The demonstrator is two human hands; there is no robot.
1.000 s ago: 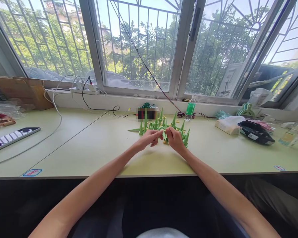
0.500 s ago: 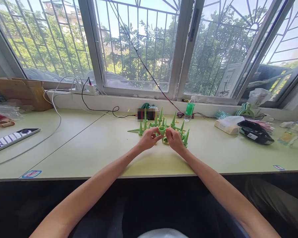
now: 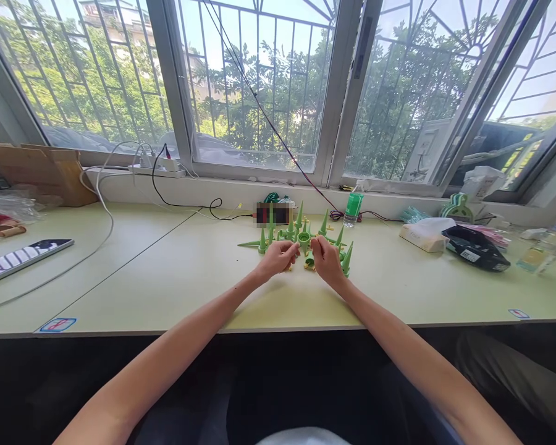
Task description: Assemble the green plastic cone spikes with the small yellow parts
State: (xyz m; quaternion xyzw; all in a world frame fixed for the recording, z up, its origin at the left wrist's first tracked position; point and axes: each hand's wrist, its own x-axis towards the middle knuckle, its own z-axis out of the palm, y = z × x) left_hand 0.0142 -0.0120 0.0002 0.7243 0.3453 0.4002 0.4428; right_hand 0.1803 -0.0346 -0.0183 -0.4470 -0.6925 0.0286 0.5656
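Observation:
Both my hands meet over a cluster of green cone-shaped plastic spikes [image 3: 324,225] on the pale green table [image 3: 176,272]. My left hand [image 3: 278,258] has its fingers curled and pinches a green spike with a round open end [image 3: 304,238], which sits between my two hands. My right hand [image 3: 327,259] is closed too, fingertips at the same spike's right side. Small yellow pieces [image 3: 309,266] lie on the table under my hands. Several spikes stand upright behind and to the right, and one lies flat to the left [image 3: 249,244].
A green bottle [image 3: 354,204] stands at the window sill. A phone [image 3: 21,258] and white cable [image 3: 99,204] lie at the left, with a cardboard box [image 3: 41,170] behind. A tissue pack [image 3: 424,233] and black pouch [image 3: 475,247] lie at the right.
The green spike with the round open end has come up between my fingertips and turned its opening toward me. My hands have shifted slightly away from me.

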